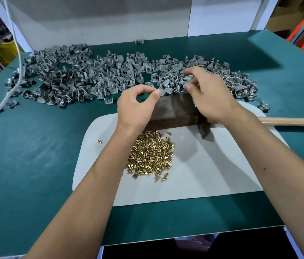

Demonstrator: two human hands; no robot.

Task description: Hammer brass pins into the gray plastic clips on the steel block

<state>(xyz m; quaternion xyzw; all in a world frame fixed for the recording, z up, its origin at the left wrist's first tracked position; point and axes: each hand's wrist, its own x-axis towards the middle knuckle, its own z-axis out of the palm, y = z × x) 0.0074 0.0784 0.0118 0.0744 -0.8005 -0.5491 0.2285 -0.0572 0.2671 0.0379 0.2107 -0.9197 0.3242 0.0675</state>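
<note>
While one steel block (173, 109) runs nine-to-three, your left hand (138, 107) curls empty; your right hand (207, 94) pinches a clip (188, 77); pins (150, 154) uncountable.

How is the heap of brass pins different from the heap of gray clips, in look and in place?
The brass pins are shiny gold, while the gray clips are dull gray. The pins form one compact heap on the white mat, near the person; the clips spread widely over the green table beyond the steel block. Each pin looks smaller than a clip. Both are loose heaps.
</note>
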